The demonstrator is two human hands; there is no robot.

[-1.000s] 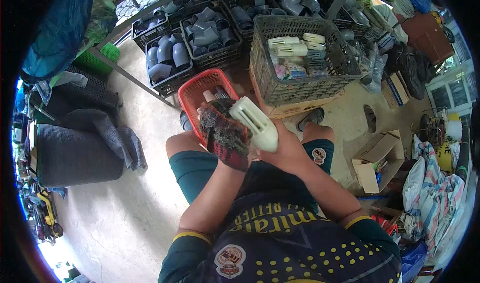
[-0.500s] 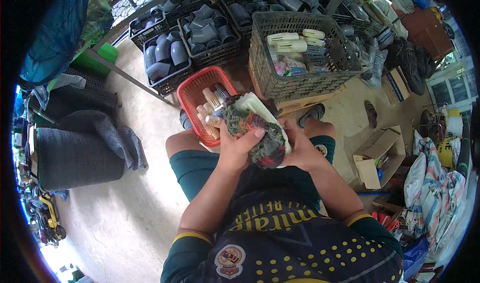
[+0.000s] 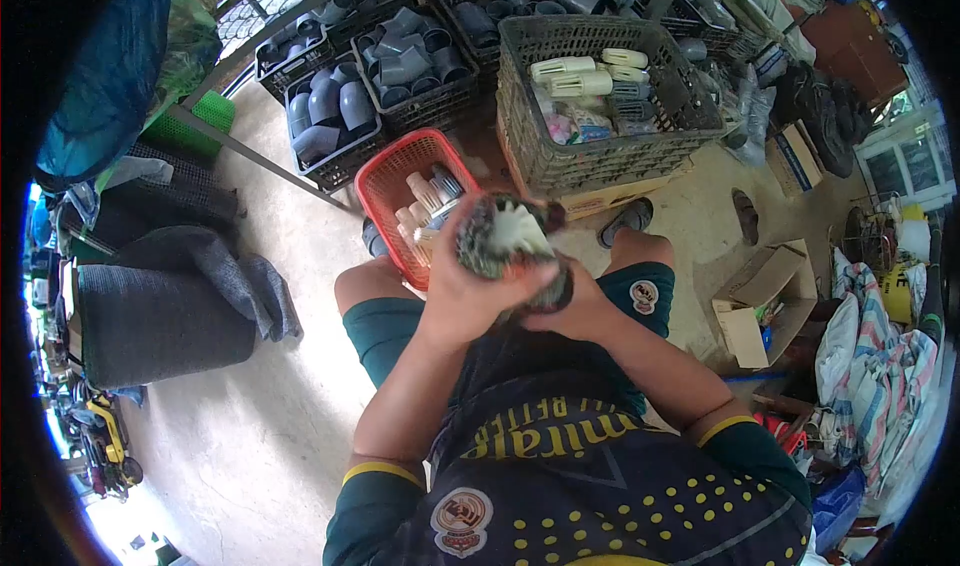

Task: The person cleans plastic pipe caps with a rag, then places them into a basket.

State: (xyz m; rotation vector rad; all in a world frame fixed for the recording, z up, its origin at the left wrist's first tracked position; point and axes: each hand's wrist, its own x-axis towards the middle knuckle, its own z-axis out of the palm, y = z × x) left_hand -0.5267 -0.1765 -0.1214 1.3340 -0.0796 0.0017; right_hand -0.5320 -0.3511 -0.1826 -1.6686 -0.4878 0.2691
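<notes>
In front of my lap, both hands close around a mottled dark green and red cloth (image 3: 482,238) wrapped about a pale, white piece (image 3: 520,228), whose kind I cannot make out. My left hand (image 3: 465,301) grips the near left side, thumb across the front. My right hand (image 3: 580,304) holds the lower right side, its fingers partly hidden behind the bundle. Motion blurs the bundle. Just beyond my left hand stands a red plastic basket (image 3: 368,191) holding beige and grey fittings (image 3: 425,194).
A dark crate (image 3: 570,171) with cream slotted plastic pieces (image 3: 580,85) rests on a cardboard box (image 3: 600,203). Crates of grey pipe elbows (image 3: 408,66) line the back. An opened carton (image 3: 745,331) lies right; a dark mesh roll (image 3: 165,321) stands left.
The bundle has been lifted and tipped up, so the pale piece now shows at its top end. Both hands moved with it, the left one rising slightly.
</notes>
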